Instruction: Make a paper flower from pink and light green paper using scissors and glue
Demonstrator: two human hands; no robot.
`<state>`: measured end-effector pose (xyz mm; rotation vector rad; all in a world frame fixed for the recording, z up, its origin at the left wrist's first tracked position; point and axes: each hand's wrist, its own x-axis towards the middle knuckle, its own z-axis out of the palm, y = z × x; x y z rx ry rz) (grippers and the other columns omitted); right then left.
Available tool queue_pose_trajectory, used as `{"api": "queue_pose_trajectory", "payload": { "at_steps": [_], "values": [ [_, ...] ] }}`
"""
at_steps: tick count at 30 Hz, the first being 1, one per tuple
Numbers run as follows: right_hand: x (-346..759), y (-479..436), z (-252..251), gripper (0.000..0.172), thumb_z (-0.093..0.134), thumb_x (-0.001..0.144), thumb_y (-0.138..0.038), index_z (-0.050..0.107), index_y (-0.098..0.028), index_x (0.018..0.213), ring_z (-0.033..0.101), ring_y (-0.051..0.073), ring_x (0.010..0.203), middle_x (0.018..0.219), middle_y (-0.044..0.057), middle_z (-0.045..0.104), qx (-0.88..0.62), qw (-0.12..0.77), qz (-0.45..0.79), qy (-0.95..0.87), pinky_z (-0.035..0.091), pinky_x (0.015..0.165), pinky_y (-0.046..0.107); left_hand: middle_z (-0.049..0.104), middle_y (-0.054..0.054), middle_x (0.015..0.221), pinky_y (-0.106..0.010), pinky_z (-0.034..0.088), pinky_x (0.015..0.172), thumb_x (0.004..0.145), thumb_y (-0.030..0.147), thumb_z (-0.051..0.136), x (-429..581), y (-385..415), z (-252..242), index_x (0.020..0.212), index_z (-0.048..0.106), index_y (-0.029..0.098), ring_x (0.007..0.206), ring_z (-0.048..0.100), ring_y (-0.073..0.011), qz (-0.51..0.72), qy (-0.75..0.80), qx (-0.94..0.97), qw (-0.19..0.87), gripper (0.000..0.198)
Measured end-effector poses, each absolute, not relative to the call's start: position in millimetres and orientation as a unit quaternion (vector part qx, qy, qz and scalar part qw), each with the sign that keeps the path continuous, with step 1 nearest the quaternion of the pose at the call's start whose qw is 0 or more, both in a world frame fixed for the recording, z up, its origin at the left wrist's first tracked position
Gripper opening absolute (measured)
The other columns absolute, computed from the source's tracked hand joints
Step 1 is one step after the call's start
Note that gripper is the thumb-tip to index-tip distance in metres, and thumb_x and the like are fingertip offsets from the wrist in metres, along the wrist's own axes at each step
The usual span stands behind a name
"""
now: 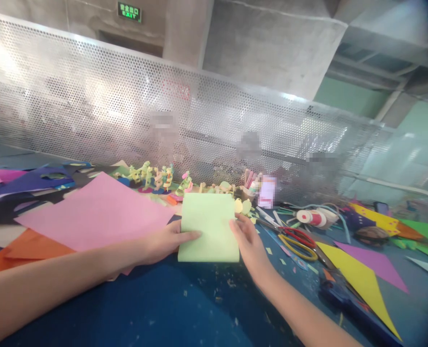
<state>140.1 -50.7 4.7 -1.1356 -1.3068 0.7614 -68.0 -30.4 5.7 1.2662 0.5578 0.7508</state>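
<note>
Over the near tabletop, both hands pinch green paper by opposite edges, likely to steady it.

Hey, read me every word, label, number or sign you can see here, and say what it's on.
"安全出口 EXIT": green lit sign, up on the wall.
Reddish marks at the mesh panel: too blurred to read; on or behind it, I can't tell.
Bright screen: too blurred to read.
Pale green paper: no text shows.

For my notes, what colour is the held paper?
The held paper is light green; head view.
</note>
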Motion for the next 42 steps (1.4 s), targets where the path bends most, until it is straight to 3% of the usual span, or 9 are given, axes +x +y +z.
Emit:
{"api": "queue_pose_trajectory", "payload": {
  "at_steps": [5, 15, 24, 34, 42],
  "values": [
    [143, -54, 14, 0.031, 0.059, 0.076, -0.046, 0.059, -0.017, 0.087, 0.059, 0.022, 0.08, 0.081, 0.005, 0.065, -0.482, 0.583, 0.323, -0.568, 0.045, 0.07, 0.032, 0.062, -0.007, 0.117, -0.04, 0.044, 0.093, 0.081, 0.036, 0.059, -69, -34, 10, 0.117, 0.057, 0.02, 0.107, 0.057, -0.0269, 0.292, 0.261, 0.618, 0.682, 0.04],
    [145, -58, 20, 0.025, 0.061, 0.076, -0.041, 0.051, -0.019, 0.069, 0.044, 0.013, 0.06, 0.064, -0.003, 0.051, -0.486, 0.594, 0.281, -0.576, 0.034, 0.056, 0.023, 0.064, -0.009, 0.114, -0.04, 0.045, 0.09, 0.079, 0.039, 0.059, -68, -33, 7, 0.116, 0.057, 0.018, 0.103, 0.059, -0.0275, 0.324, 0.275, 0.603, 0.675, 0.042],
    [144, -58, 22, 0.026, 0.056, 0.078, -0.044, 0.055, -0.019, 0.084, 0.052, 0.019, 0.07, 0.075, 0.002, 0.058, -0.458, 0.609, 0.299, -0.574, 0.042, 0.064, 0.028, 0.067, -0.009, 0.106, -0.037, 0.048, 0.083, 0.074, 0.041, 0.064, -66, -35, 8, 0.108, 0.062, 0.018, 0.094, 0.064, -0.0266, 0.332, 0.29, 0.594, 0.673, 0.042],
    [147, -60, 22, 0.029, 0.053, 0.081, -0.042, 0.041, -0.021, 0.066, 0.032, 0.012, 0.056, 0.06, -0.005, 0.033, -0.483, 0.602, 0.235, -0.591, 0.028, 0.052, 0.024, 0.069, -0.009, 0.101, -0.037, 0.05, 0.08, 0.073, 0.042, 0.065, -67, -33, 6, 0.105, 0.064, 0.017, 0.091, 0.065, -0.0269, 0.335, 0.309, 0.594, 0.663, 0.041],
    [147, -59, 22, 0.03, 0.052, 0.081, -0.043, 0.039, -0.021, 0.066, 0.03, 0.012, 0.054, 0.059, -0.006, 0.031, -0.491, 0.598, 0.206, -0.599, 0.026, 0.05, 0.024, 0.065, -0.009, 0.111, -0.039, 0.047, 0.086, 0.072, 0.038, 0.067, -66, -39, 16, 0.112, 0.06, 0.018, 0.1, 0.061, -0.0283, 0.312, 0.285, 0.612, 0.668, 0.045]
  ]
}}
